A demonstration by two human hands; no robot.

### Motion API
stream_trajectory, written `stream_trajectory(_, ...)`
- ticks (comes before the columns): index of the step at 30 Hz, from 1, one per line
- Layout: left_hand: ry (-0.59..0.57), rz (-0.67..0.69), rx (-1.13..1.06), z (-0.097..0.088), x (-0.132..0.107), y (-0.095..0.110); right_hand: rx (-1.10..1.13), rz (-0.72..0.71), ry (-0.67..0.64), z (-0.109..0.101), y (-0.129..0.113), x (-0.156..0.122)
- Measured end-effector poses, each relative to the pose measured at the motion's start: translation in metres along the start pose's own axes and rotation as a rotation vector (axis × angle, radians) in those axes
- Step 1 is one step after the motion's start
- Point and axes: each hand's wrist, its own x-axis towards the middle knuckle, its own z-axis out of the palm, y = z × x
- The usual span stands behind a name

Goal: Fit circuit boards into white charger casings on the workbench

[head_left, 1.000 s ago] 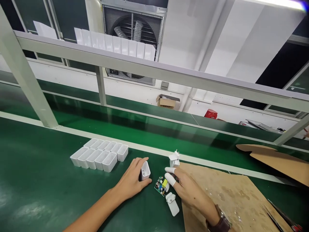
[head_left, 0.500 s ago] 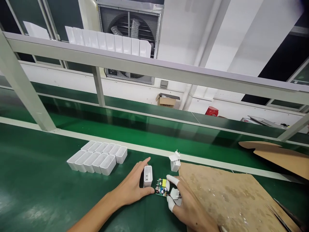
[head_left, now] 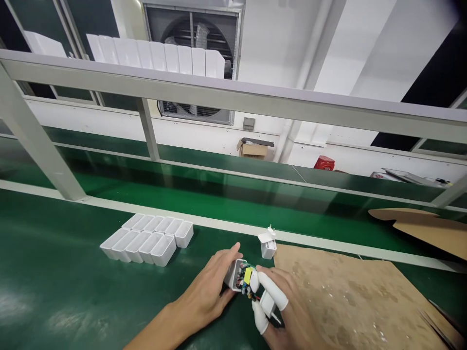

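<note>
My left hand [head_left: 213, 287] grips a small white charger housing [head_left: 232, 275], tipped with its open end to the right. My right hand [head_left: 282, 311], with white finger cots on two fingers, holds a green circuit board [head_left: 245, 279] joined to a white plug cap [head_left: 267, 304]. The board's end sits at the housing's open mouth. Both hands hover just over the green bench, near the bottom middle of the view.
Two rows of empty white housings [head_left: 148, 238] stand to the left on the green bench [head_left: 54, 272]. An assembled white plug [head_left: 267, 243] stands behind my hands. A brown cardboard sheet [head_left: 350, 291] lies to the right, another cardboard piece [head_left: 426, 228] farther back.
My left hand tipped the upright housing onto its side and lifted it. My right hand picked the circuit board and plug cap off the bench and brought the board to the housing's opening.
</note>
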Motion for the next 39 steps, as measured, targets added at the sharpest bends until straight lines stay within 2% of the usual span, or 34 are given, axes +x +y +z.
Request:
stream_trajectory(3,-0.004,0.004,0.017,0.002,-0.001,0.0,-0.011,-0.022,0.009,0.002,-0.001,0.0)
stream_trajectory(10,-0.007,0.015,0.022,0.004,-0.002,-0.003,0.033,0.051,0.029,0.006,-0.001,0.002)
stream_trajectory(23,-0.027,0.008,0.035,0.005,0.0,-0.003,0.086,0.147,-0.057,0.009,0.001,-0.007)
stream_trajectory(34,-0.009,0.024,0.069,0.008,0.001,0.003,0.114,0.137,-0.061,0.009,-0.002,-0.009)
stream_trajectory(36,-0.034,0.015,0.044,0.009,0.001,0.005,0.125,0.145,-0.063,0.01,-0.002,-0.009)
stream_trajectory(39,-0.128,-0.032,-0.129,0.01,0.0,0.005,0.199,0.166,-0.113,0.009,0.001,-0.008)
